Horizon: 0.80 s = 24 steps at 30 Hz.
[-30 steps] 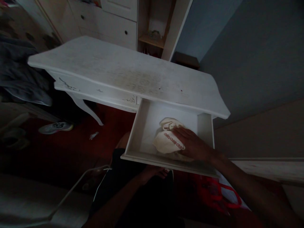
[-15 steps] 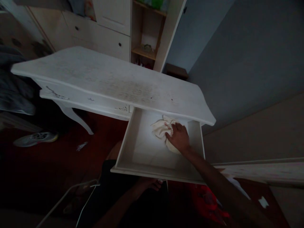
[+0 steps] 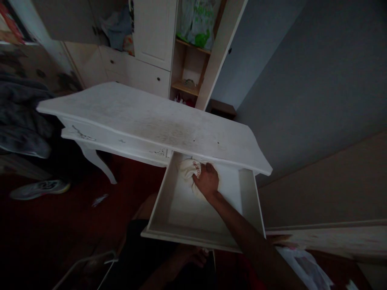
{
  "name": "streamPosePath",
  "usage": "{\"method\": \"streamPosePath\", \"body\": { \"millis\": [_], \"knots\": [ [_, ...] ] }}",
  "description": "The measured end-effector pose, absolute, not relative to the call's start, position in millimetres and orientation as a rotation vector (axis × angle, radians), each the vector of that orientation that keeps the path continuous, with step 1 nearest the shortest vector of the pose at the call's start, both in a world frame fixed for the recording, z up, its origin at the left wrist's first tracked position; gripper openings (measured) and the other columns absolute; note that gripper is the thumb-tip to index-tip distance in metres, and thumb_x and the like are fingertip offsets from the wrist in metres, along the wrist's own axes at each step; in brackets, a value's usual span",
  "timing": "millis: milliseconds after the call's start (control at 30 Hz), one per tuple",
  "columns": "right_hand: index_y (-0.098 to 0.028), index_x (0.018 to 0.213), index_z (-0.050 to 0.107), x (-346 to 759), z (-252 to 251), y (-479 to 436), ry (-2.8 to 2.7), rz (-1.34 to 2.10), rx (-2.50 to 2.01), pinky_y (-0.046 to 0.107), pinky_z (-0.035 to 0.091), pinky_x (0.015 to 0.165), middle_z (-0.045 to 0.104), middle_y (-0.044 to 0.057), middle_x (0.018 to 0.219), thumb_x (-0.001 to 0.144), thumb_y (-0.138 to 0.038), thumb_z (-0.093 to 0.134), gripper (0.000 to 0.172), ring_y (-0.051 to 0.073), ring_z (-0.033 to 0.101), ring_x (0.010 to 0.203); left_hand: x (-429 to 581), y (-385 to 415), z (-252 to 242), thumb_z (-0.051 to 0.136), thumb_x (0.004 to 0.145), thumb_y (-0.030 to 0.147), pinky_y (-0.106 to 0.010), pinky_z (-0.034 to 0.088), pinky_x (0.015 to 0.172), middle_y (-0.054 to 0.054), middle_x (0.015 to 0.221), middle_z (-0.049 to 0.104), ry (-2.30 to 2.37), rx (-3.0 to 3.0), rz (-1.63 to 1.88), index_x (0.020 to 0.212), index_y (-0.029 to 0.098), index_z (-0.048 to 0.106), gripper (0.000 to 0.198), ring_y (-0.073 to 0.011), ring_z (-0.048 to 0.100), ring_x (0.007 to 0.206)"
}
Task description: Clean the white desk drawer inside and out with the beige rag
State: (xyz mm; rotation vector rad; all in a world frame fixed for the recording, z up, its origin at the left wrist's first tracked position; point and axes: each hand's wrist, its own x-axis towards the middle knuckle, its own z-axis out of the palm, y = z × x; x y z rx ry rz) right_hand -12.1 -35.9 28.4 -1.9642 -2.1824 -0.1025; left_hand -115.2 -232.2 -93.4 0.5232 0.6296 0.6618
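Inside the pulled-out drawer (image 3: pixel 193 219) of a white desk, my right hand (image 3: pixel 208 181) is closed on a crumpled cream cloth (image 3: pixel 189 169) with red lettering. It presses the cloth against the drawer bottom, near the back left. My left hand (image 3: pixel 193 256) is low in front of the drawer, in deep shadow over my dark-clothed lap. Its fingers look curled, with a small pale bit at their tips that I cannot make out.
The scuffed desk top (image 3: pixel 145 117) spans the middle. Behind stands a white cabinet (image 3: pixel 152 36) with a shelved bag (image 3: pixel 201 24). A shoe (image 3: pixel 40 189) lies on the left floor, a white plastic bag (image 3: pixel 305 268) at lower right. A pale cable or tube (image 3: pixel 81 262) runs at lower left.
My right hand has slid the cloth leftward across the drawer bottom, toward its back left. My left hand stays below the drawer front. The view has tilted up slightly.
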Motion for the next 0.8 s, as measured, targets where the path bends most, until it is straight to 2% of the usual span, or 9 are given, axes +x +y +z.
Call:
{"method": "streamPosePath", "body": {
  "millis": [133,267,367,433,633,800],
  "knots": [
    [-0.012,0.127,0.052,-51.0,25.0,-29.9,-2.278,-0.037,-1.830,0.048,0.038,0.107,0.052,0.024,0.139,0.085,-0.042,0.062,0.052,0.033,0.047,0.129,-115.6,-232.4,-94.5,0.078,0.064,0.062,-0.039,0.053,0.077,-0.016,0.094,0.073,0.631,0.531,0.666,0.091,0.011,0.076,0.058,-0.0226,0.066,0.080],
    [-0.011,0.130,0.048,-81.9,29.8,-23.6,-2.370,0.006,-1.735,0.042,0.038,0.107,0.055,0.021,0.134,0.087,-0.040,0.058,0.052,0.031,0.050,0.125,-115.7,-232.3,-95.2,0.078,0.064,0.063,-0.037,0.053,0.075,-0.015,0.094,0.074,0.654,0.533,0.669,0.094,0.011,0.075,0.060,-0.0217,0.067,0.078],
    [-0.009,0.142,0.036,-86.3,34.5,-23.1,-2.436,0.047,-1.712,0.039,0.040,0.105,0.058,0.020,0.131,0.088,-0.034,0.055,0.062,0.029,0.054,0.120,-115.6,-231.7,-95.9,0.079,0.061,0.064,-0.038,0.053,0.076,-0.015,0.093,0.074,0.663,0.530,0.665,0.091,0.011,0.074,0.062,-0.0217,0.067,0.077],
    [-0.009,0.144,0.034,-81.5,35.7,-27.8,-2.497,0.097,-1.632,0.039,0.042,0.104,0.060,0.019,0.130,0.087,-0.035,0.056,0.066,0.029,0.055,0.118,-115.4,-231.5,-97.0,0.079,0.061,0.064,-0.038,0.053,0.077,-0.016,0.094,0.073,0.657,0.528,0.659,0.090,0.010,0.074,0.062,-0.0221,0.068,0.078],
    [-0.016,0.135,0.051,-62.5,33.1,-68.0,-2.687,0.296,-1.384,0.039,0.043,0.102,0.064,0.013,0.127,0.080,-0.036,0.065,0.060,0.028,0.058,0.116,-110.8,-232.7,-106.3,0.078,0.062,0.065,-0.036,0.054,0.072,-0.016,0.091,0.074,0.665,0.535,0.680,0.091,0.009,0.074,0.063,-0.0208,0.068,0.075],
    [-0.028,0.121,0.063,-54.8,40.9,-100.0,-2.799,0.731,-1.254,0.034,0.048,0.094,0.072,0.003,0.116,0.078,-0.034,0.067,0.044,0.025,0.065,0.110,-109.2,-233.8,-107.6,0.075,0.063,0.069,-0.035,0.054,0.071,-0.016,0.093,0.074,0.680,0.557,0.673,0.087,0.010,0.073,0.064,-0.0201,0.068,0.074]
  ]
}}
